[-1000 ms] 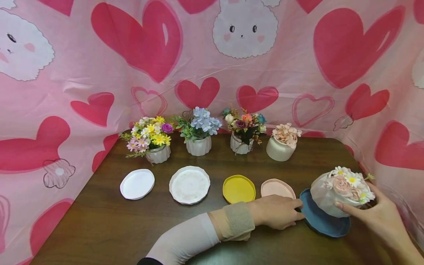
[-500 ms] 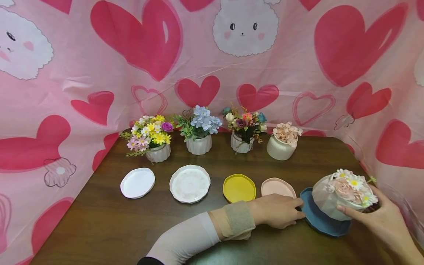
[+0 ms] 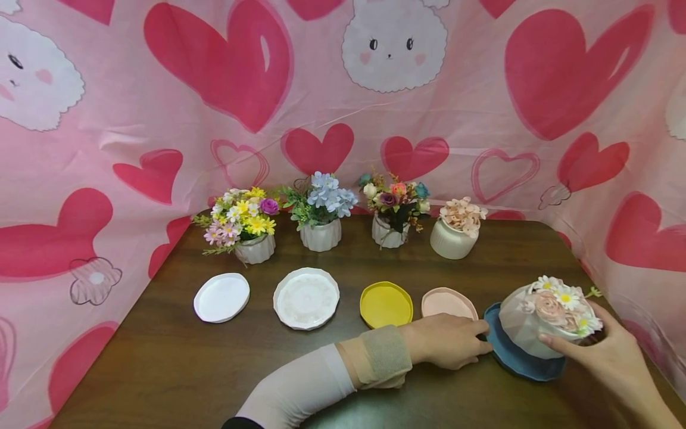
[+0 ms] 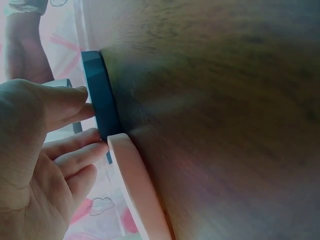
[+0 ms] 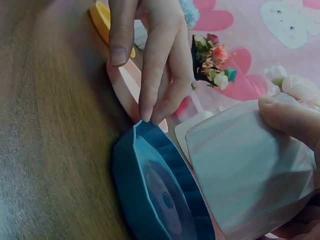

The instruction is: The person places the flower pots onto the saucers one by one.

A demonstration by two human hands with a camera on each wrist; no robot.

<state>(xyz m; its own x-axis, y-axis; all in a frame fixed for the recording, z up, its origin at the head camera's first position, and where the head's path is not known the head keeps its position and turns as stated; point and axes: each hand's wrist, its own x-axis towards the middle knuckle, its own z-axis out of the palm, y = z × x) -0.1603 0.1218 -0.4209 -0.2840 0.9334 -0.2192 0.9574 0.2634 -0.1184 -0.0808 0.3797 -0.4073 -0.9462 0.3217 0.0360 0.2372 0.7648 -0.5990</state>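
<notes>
On the right in the head view, my right hand [image 3: 616, 351] grips a white faceted flowerpot [image 5: 240, 170] of pale pink roses and white daisies [image 3: 563, 304]. The pot leans, its base close over a dark blue saucer [image 3: 527, 360]. My left hand [image 3: 452, 342] reaches across from the left, its fairly straight fingertips right at the blue saucer's rim; the right wrist view has the thumb apart from that rim. Beside these fingers lies a pink saucer [image 3: 449, 302], partly covered by the hand in the head view. The saucer's right part is hidden behind the pot.
Left along the row are a yellow saucer [image 3: 386, 305], a larger white saucer [image 3: 306, 299] and a small white one [image 3: 221, 298]. Behind stand several potted flower arrangements, including blue flowers [image 3: 332, 193] and a cream ribbed pot [image 3: 452, 241]. A pink heart-print cloth [image 3: 321, 101] hangs behind the table.
The held flowerpot has shifted only slightly, a little lower over the blue saucer than a second ago. My left hand stays at the saucer's rim.
</notes>
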